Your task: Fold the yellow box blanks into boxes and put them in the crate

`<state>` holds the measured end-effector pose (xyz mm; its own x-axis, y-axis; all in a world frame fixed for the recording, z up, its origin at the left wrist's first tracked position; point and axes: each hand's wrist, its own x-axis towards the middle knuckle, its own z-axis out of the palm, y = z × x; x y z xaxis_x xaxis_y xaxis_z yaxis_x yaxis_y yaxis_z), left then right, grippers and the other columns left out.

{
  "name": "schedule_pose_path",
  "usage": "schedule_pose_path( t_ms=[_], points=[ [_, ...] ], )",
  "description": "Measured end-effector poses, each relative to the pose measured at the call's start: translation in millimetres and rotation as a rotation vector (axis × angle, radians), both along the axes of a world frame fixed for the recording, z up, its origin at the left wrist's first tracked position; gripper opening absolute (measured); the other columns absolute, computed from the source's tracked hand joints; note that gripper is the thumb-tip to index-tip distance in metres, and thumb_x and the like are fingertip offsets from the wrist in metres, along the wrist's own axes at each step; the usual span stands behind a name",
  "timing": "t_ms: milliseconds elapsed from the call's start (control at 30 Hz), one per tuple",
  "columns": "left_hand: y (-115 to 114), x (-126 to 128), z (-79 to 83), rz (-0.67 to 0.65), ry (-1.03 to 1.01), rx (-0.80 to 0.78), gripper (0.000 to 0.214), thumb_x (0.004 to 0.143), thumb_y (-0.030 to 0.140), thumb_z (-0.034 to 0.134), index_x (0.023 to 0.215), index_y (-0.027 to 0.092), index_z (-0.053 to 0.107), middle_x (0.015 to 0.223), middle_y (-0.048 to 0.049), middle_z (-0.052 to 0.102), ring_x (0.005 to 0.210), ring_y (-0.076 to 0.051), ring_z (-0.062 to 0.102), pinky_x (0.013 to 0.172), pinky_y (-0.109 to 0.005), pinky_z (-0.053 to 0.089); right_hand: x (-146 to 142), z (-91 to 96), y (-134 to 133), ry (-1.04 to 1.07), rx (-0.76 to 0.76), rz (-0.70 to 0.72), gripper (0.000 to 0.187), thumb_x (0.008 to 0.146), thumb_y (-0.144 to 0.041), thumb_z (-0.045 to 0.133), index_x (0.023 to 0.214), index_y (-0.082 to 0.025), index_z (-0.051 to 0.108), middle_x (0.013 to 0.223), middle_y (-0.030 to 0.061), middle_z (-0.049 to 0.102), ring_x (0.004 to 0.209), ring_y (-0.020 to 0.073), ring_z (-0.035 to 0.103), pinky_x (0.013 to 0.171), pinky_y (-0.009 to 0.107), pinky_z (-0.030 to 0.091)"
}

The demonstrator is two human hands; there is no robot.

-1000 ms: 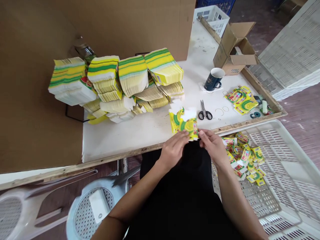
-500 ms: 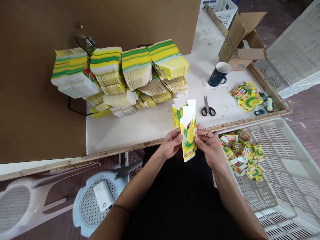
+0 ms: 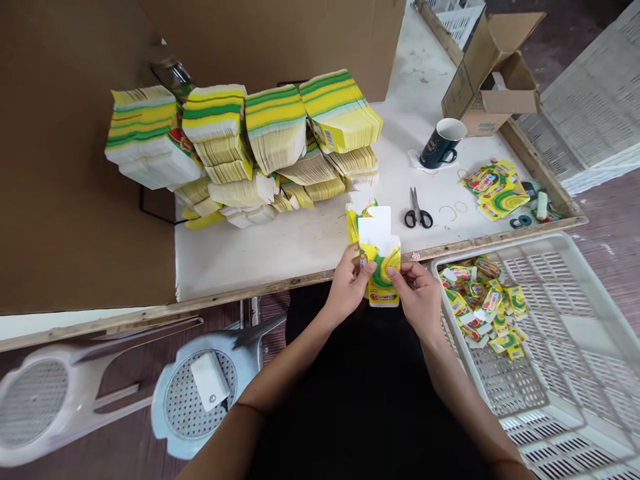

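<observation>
My left hand (image 3: 350,283) and my right hand (image 3: 419,297) both pinch a small yellow-and-green carton (image 3: 383,267) held upright over the table's front edge, its white top flaps standing open. Just behind it on the white table (image 3: 280,250) stands a short pile of flat cartons (image 3: 356,217). Further back lie big stacks of flat yellow-and-green cartons (image 3: 240,143).
Scissors (image 3: 417,212), rubber bands, a dark mug (image 3: 443,143), loose cartons (image 3: 495,187) and an open cardboard box (image 3: 493,77) lie on the table's right side. A white plastic crate (image 3: 565,340) at my right holds folded cartons (image 3: 483,300). Cardboard sheets stand at left and behind. A plastic stool (image 3: 195,397) is below.
A flat carton was lifted from the small pile, turned upright and opened out between both hands. The camera shifted slightly, moving the scene upward.
</observation>
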<state>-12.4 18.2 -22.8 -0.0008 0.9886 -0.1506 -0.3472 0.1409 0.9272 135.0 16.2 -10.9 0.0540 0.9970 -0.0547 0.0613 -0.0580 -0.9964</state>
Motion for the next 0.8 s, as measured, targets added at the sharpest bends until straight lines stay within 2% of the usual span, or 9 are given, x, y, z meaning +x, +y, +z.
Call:
schedule_pose_path(
  t_ms=[67,100,200,300,400,533,633,733,800],
  points=[
    [-3.0,-2.6,6.2,0.023,0.077,0.031,0.076,0.083,0.044,0.082,0.144,0.024,0.042,0.103,-0.0048,0.075,0.088,-0.018,0.073,0.083,-0.030,0.058,5.6,1.0,1.0,-0.039,0.033,0.003,0.033,0.086,-0.047,0.079,0.103,-0.021,0.069,0.086,0.0024,0.071,0.063,0.0121,0.057,0.059,0.026,0.050],
    [-4.4,-4.8,9.1,0.000,0.103,0.050,0.079,0.083,0.042,0.082,0.147,0.025,0.038,0.106,-0.0052,0.075,0.088,-0.017,0.073,0.083,-0.030,0.058,9.4,2.0,1.5,-0.051,0.047,0.029,0.041,0.086,-0.045,0.079,0.117,-0.022,0.066,0.093,0.0023,0.072,0.061,0.0110,0.056,0.057,0.026,0.048],
    [-7.0,-12.7,15.4,-0.150,0.121,0.119,0.072,0.088,0.040,0.077,0.149,0.025,0.042,0.114,-0.0086,0.074,0.095,-0.019,0.073,0.088,-0.032,0.058,22.1,5.4,2.7,-0.051,0.067,0.173,0.066,0.088,-0.041,0.078,0.146,-0.030,0.048,0.111,0.0034,0.070,0.064,0.0112,0.058,0.059,0.026,0.049],
    [-7.7,-18.3,16.1,-0.257,0.096,0.132,0.056,0.088,0.039,0.077,0.137,0.022,0.056,0.114,-0.0098,0.074,0.102,-0.022,0.072,0.089,-0.033,0.057,32.7,8.4,3.3,-0.066,0.079,0.260,0.048,0.093,-0.043,0.072,0.136,-0.029,0.058,0.099,0.0020,0.070,0.069,0.0141,0.060,0.060,0.027,0.049],
    [-9.0,-18.4,12.7,-0.322,0.073,0.082,0.045,0.083,0.039,0.082,0.119,0.020,0.062,0.105,-0.0074,0.072,0.089,-0.018,0.070,0.081,-0.029,0.057,39.4,11.9,3.5,-0.105,0.059,0.274,0.029,0.096,-0.048,0.067,0.114,-0.025,0.068,0.083,0.0010,0.065,0.064,0.0148,0.055,0.055,0.027,0.044],
    [-12.4,-14.5,8.6,-0.343,0.110,0.051,0.041,0.080,0.039,0.084,0.108,0.019,0.063,0.100,-0.0049,0.069,0.079,-0.014,0.067,0.078,-0.028,0.056,44.2,16.5,3.3,-0.197,0.082,0.283,0.028,0.099,-0.049,0.062,0.092,-0.023,0.071,0.078,0.0021,0.065,0.060,0.0144,0.050,0.052,0.029,0.039],
    [-14.3,-13.2,9.1,-0.348,0.060,0.031,0.062,0.081,0.038,0.084,0.134,0.024,0.055,0.103,-0.0060,0.072,0.082,-0.017,0.071,0.078,-0.029,0.057,45.7,15.7,2.9,-0.232,0.126,0.300,0.027,0.101,-0.046,0.061,0.090,-0.024,0.072,0.081,0.0032,0.068,0.067,0.0164,0.058,0.059,0.029,0.045],
    [-14.8,-13.8,9.2,-0.415,-0.013,0.019,0.092,0.084,0.037,0.082,0.158,0.030,0.028,0.113,-0.0105,0.074,0.094,-0.022,0.075,0.081,-0.032,0.059,45.1,10.9,2.7,-0.217,0.142,0.251,0.023,0.098,-0.047,0.066,0.101,-0.025,0.072,0.094,0.0053,0.071,0.080,0.0194,0.067,0.067,0.030,0.052],
    [-14.6,-13.9,7.4,-0.431,0.000,0.060,0.085,0.086,0.039,0.080,0.157,0.028,0.035,0.122,-0.0142,0.073,0.106,-0.026,0.074,0.085,-0.034,0.060,44.5,8.5,2.8,-0.175,0.130,0.181,0.035,0.094,-0.049,0.071,0.121,-0.028,0.068,0.100,0.0059,0.072,0.078,0.0196,0.067,0.068,0.032,0.055]
  ],
)
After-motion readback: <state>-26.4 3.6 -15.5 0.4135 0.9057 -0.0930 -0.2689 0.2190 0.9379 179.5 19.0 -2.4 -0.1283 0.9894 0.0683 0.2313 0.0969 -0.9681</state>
